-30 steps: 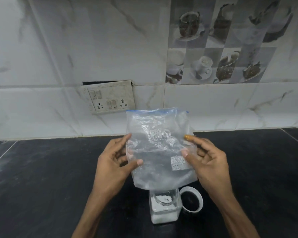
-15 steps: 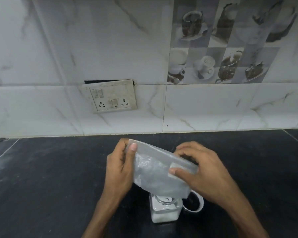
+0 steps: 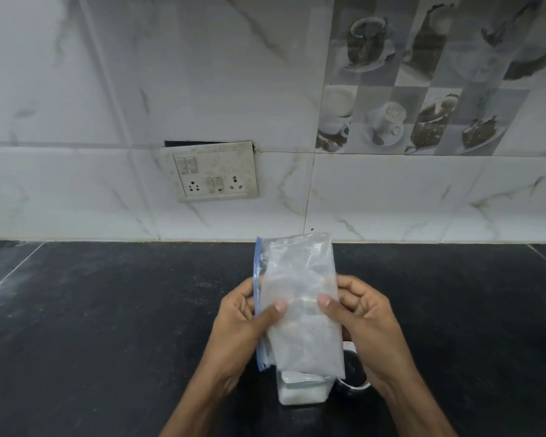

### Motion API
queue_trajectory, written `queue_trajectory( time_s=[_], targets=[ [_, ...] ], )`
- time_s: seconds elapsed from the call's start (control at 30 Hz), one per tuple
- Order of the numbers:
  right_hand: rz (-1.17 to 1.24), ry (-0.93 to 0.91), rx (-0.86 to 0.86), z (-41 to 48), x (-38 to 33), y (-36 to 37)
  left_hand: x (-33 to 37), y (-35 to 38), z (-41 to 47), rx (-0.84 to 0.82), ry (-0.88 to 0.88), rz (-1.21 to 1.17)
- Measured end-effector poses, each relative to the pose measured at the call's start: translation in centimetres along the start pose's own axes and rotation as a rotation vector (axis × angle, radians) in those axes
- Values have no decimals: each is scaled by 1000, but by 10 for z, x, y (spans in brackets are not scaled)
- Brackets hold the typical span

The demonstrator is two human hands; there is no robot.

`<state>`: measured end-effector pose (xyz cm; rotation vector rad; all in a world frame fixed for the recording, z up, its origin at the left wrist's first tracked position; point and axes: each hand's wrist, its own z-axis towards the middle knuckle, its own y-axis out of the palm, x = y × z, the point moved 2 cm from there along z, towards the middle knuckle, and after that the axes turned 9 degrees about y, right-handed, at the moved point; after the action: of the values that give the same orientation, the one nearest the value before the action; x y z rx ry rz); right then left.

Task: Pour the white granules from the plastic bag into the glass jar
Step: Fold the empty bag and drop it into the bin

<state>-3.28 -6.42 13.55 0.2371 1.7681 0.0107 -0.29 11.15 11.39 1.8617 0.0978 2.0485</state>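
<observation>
Plastic bag was held upright between both hands, directly above the glass jar, which stood open on the black desk at the near centre. Left hand gripped the bag's left edge along the blue zip strip, thumb across the front; right hand pinched the right edge likewise. Fingers of both hands were closed on the bag. The bag's lower end hung just over, perhaps touching, the jar mouth; contact could not be confirmed. White granules lay in the jar's bottom. The bag looked nearly spent, with only a haze of residue on the film. Lid lay just right of the jar, largely hidden by the right hand.

Judgement: the step was clearing the last granules. To do it well: keep the open end centred over the mouth, hold the film taut so folds trap nothing, and tap or flick gently. A hard shake would likely scatter grains onto the desk or nudge the jar.
</observation>
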Motion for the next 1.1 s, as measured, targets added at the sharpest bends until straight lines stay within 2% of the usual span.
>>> queue_trajectory(
  time_s=[0.1,0.3,0.33,0.43,0.53,0.6,0.77,0.87,0.93,1.1],
  targets=[
    [39,-47,7,3,1,-9,1,-5,2,40,28,-52],
    [227,-17,-172,-10,1,-7,-2,-7,-14,157,113,30],
    [202,-27,-166,-14,2,-5,-4,-7,-18,169,111,9],
    [-100,-127,-35,-25,12,-5,-10,-8,-32,101,50,-89],
    [-240,-179,-38,-27,22,-5,-9,-9,-46,41,17,39],
    [-269,-177,-59,-29,23,-6,-4,-7,-55,104,8,111],
    [-274,-220,-130,-37,19,1,-3,-6,-82,379,-20,122],
    [-271,-228,-173,-49,28,11,-4,-10,-109,425,2,152],
    [-279,-152,-242,-65,39,17,-5,-21,-135,469,17,210],
    [-285,17,-384,-103,79,14,-4,-85,-241,728,63,587]
  ],
)
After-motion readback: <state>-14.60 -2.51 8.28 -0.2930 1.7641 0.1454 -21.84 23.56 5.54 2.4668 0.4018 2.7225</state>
